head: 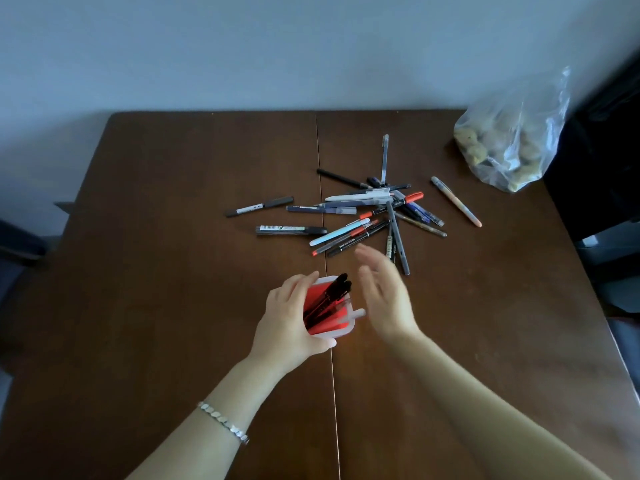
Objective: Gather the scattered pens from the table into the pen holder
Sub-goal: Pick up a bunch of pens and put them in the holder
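A pen holder (335, 326) with a white rim and red inside stands near the table's middle, with several black pens (334, 293) leaning in it. My left hand (289, 322) wraps around the holder's left side. My right hand (384, 294) hovers just right of the holder, fingers apart and holding nothing, slightly blurred. Beyond it lies a heap of scattered pens (375, 211), black, grey, white, light blue and red-capped. A black marker (291, 230) and a grey pen (259, 206) lie apart to the left, and a peach-tipped pen (456, 201) lies to the right.
A clear plastic bag (509, 140) with brownish round items sits at the table's back right corner. The brown wooden table (156, 271) has a seam down its middle. A dark chair (602, 161) stands at the right edge, a pale wall behind.
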